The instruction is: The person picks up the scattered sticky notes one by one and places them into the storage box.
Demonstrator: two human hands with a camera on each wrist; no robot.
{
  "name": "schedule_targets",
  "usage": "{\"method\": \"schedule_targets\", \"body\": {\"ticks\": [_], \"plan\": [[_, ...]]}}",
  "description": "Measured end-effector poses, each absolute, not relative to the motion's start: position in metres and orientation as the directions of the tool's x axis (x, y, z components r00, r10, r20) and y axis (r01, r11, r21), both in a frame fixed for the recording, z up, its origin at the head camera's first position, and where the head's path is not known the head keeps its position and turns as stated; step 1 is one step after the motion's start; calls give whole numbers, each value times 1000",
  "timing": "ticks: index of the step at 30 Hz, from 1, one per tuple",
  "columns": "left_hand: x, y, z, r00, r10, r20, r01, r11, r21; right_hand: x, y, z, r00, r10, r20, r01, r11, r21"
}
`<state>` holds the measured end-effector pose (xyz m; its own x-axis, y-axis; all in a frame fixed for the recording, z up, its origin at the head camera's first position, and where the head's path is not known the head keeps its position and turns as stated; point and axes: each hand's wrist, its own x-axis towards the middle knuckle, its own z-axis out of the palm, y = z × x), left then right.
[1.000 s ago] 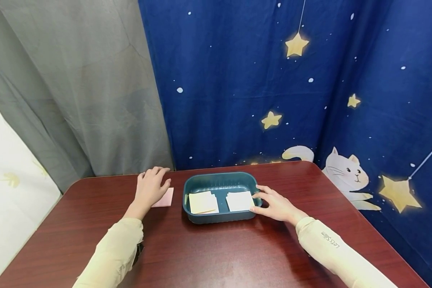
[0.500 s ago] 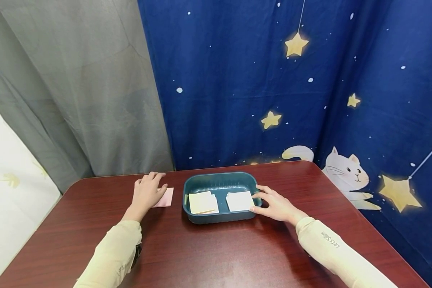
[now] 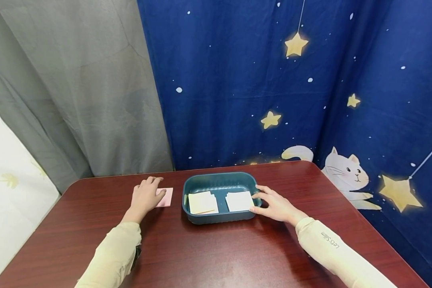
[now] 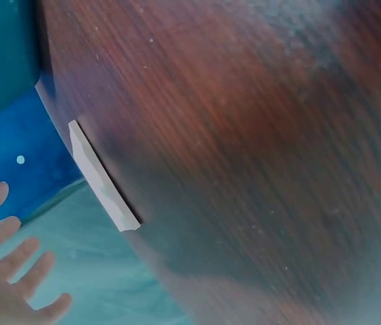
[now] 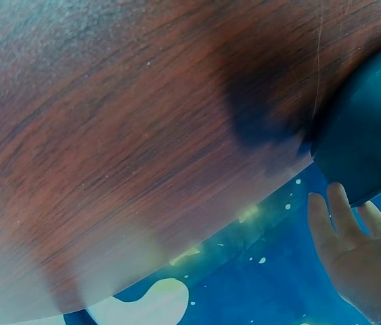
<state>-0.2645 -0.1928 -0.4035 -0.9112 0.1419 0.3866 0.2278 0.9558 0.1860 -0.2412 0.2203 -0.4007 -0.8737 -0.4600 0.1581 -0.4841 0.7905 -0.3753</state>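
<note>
A pink pad of sticky notes (image 3: 167,198) lies on the table left of a dark teal plastic tub (image 3: 219,218). Just above the pad's left part hovers my left hand (image 3: 145,198), its fingers spread and apart from it. In the left wrist view the pad (image 4: 102,179) shows its edge, clear of my fingers. Inside the tub rest a pale yellow stack of notes (image 3: 203,203) and a white stack of notes (image 3: 239,201). My right hand (image 3: 275,206) rests at the tub's right end, its loosely spread fingers over the rim and its thumb near the front corner.
The reddish-brown wooden table (image 3: 223,256) has its far edge close behind the tub and pad. Beyond it hang a grey curtain (image 3: 119,100) and a blue starry curtain (image 3: 230,100).
My left hand has drawn back slightly left and towards me, uncovering more of the pink pad. The right hand, tub and stacks stay where they were.
</note>
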Motion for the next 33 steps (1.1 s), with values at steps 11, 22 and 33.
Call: {"method": "schedule_targets", "body": {"ticks": [11, 22, 33], "plan": [[-273, -192, -415, -953, 144, 268, 203, 958, 205, -241, 221, -401, -874, -461, 156, -484, 789, -380], [-279, -189, -423, -961, 158, 228, 206, 957, 204, -239, 220, -399, -868, -467, 172, -496, 789, -363], [-286, -189, -434, -970, 163, 180, 202, 953, 224, -240, 220, -400, -876, -454, 161, -480, 794, -373]]}}
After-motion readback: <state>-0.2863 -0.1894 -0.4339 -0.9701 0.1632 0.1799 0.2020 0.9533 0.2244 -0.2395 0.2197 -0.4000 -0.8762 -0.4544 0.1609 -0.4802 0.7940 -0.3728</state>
